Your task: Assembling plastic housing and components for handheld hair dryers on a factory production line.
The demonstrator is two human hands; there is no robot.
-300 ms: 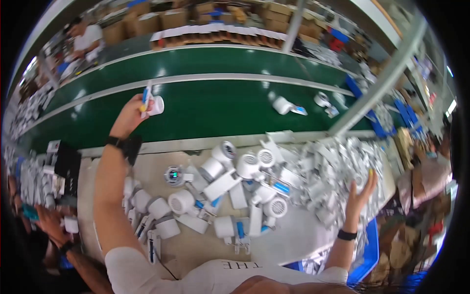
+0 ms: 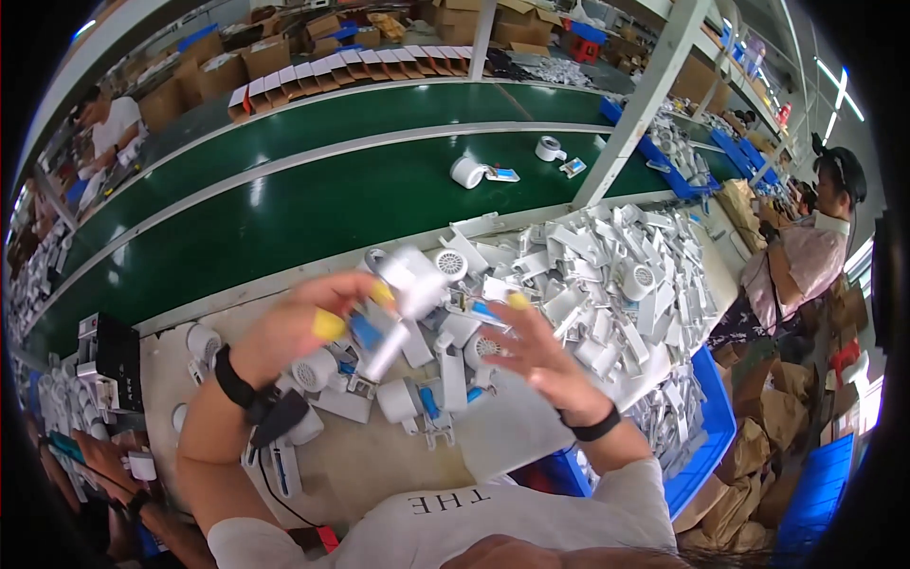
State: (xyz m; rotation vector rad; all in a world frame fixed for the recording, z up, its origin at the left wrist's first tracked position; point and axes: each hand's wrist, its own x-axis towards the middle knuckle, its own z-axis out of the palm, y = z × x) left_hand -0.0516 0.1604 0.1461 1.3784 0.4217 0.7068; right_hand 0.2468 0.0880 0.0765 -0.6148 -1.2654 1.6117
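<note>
Just this side of the green belt (image 2: 284,213), the left hand (image 2: 299,318) pinches a white plastic part (image 2: 413,275), fingers bent; the right hand (image 2: 552,365), spread wide, holds nothing. Likely light, stiff, slick; best gripped by the round body, sparing the blue piece (image 2: 366,332).

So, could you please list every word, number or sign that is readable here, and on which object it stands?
White shirt of the wearer: dark capital letters, legible, but I do not copy wording.
Black box at the left: pale lettering, too small to read.
White and blue part in the left hand: too blurred to tell any marking.
</note>
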